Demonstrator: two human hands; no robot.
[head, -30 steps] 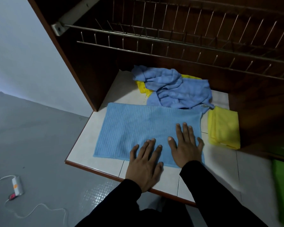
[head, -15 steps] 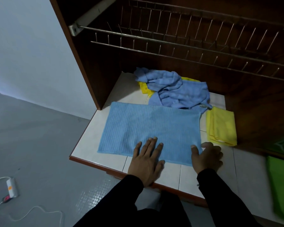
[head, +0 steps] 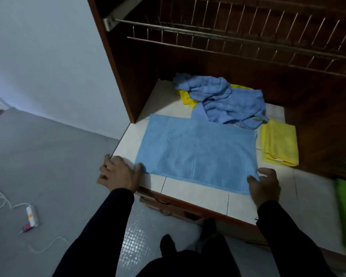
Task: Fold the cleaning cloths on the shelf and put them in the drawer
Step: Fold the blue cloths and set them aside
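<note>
head | blue cloth (head: 196, 150) flat, long axis left-right | left hand (head: 119, 173), right hand (head: 265, 185) grip near corners

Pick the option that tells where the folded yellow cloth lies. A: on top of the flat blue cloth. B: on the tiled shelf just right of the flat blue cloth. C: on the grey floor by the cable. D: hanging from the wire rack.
B: the folded yellow cloth lies on the tiled shelf beside the right edge of the flat blue cloth, not on it.
</note>
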